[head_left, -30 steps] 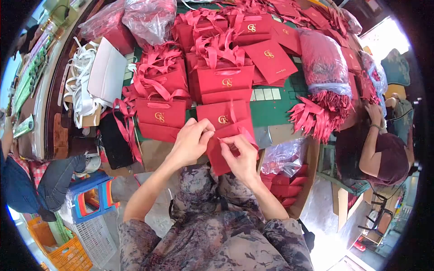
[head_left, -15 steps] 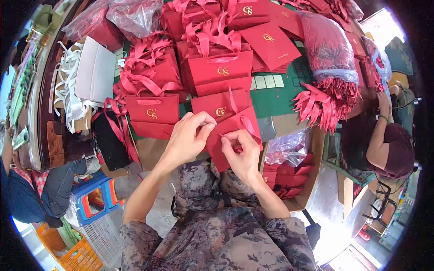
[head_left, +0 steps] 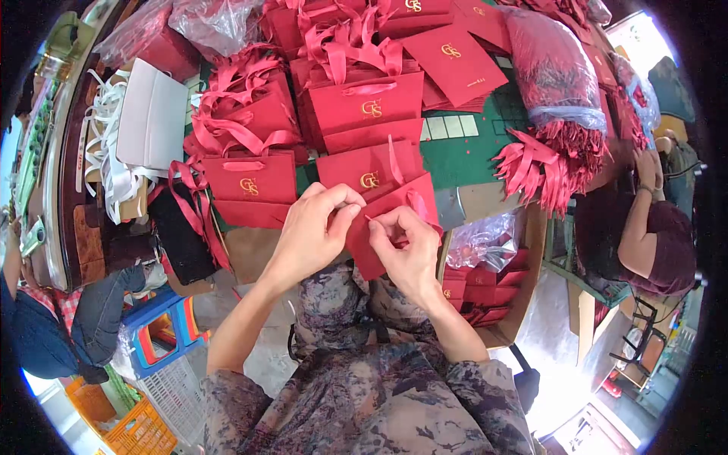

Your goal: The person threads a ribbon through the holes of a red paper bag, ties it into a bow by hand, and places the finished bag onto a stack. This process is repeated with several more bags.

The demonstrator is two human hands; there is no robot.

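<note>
A red paper bag (head_left: 365, 254) is tilted in front of me at the table's near edge, with a red ribbon handle (head_left: 416, 203) on its upper right side. At the bag's upper left edge, the thumb and fingers of my left hand (head_left: 317, 231) are pinched together on the bag. My right hand (head_left: 410, 254) is closed in front of the bag, and a thin red ribbon end (head_left: 369, 218) pokes out between thumb and index finger. Right behind lies another red bag (head_left: 345, 168) with a gold logo. My fingers hide part of the tilted bag.
Stacks of red bags (head_left: 368, 102) with ribbon handles cover the green table (head_left: 470, 171). A plastic-wrapped ribbon bundle (head_left: 557, 68) lies right. Below it stands a cardboard box (head_left: 531, 265) of red bags. White bags (head_left: 155, 114) stand left. Another person (head_left: 641, 243) sits at the right.
The view has shifted slightly, so the table things sit a little differently in it. Both hands keep nearly the same pinched pose at the bag.
</note>
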